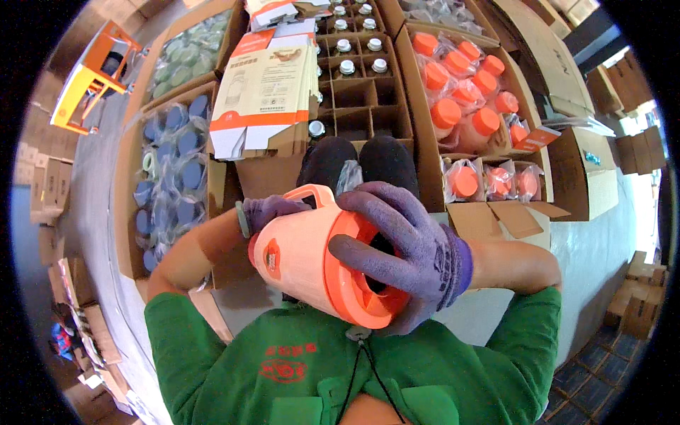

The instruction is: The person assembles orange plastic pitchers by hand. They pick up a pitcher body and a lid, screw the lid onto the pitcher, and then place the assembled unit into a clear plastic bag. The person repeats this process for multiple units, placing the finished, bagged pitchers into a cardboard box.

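A pale-orange plastic jug (297, 258) with a looped handle lies tilted on its side in front of my chest. A bright orange ring-shaped part (343, 273) with a dark opening sits at its right end. My right hand (411, 248), in a purple-grey glove, is closed around this orange end, fingers spread over its rim. My left hand (276, 209), gloved too, holds the jug from its far left side near the handle; most of its fingers are hidden behind the jug.
Beyond my knees stands a divided carton (354, 92) with several white-capped bottles. Flattened printed boxes (262, 92) lie to its left. Orange-lidded bottles (467, 92) fill a right-hand carton; blue-lidded, plastic-wrapped containers (173, 156) fill a left one. An orange cart (92, 78) stands far left.
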`<state>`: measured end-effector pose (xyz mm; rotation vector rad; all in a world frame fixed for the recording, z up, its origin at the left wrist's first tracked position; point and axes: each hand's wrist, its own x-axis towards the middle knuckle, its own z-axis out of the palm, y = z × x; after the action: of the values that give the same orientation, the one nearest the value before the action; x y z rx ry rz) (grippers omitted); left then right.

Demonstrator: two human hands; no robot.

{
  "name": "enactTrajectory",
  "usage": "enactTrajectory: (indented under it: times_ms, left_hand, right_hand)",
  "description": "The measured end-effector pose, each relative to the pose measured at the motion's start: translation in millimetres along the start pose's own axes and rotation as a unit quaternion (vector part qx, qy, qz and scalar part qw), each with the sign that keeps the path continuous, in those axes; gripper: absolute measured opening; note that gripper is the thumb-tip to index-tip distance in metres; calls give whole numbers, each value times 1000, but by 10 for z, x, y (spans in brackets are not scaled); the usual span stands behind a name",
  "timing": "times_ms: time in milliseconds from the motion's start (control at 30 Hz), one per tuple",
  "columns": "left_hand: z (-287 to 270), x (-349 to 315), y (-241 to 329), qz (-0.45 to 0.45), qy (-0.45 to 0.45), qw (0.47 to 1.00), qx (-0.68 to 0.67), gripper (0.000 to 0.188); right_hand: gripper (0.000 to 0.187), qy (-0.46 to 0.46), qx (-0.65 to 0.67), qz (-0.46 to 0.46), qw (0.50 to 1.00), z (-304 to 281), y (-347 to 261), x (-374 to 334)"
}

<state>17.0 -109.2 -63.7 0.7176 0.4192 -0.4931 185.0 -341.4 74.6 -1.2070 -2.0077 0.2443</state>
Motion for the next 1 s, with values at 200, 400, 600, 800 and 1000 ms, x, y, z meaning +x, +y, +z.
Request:
enactTrajectory:
  times_ms: [200,400,600,800,1000]
  left_hand:
    - [15,-198,176,55,92,993,51,40]
    - [248,-476,284,333,332,752,462,41]
    - [765,-642,88,415,398,483,660,48]
    - [698,-642,6,445,377,506,636,46]
    - [739,-722,119,498,334,494,629,45]
  right_hand:
    - [96,-6,-5,-35,999,-80,243,-111]
    - [135,68,317,192,926,158,975,-626]
    - [127,102,507,271,812,206,1034,-582]
    - [128,131,397,289,861,116,826,-433]
    - [130,160,128,235,950,74,432,-419]
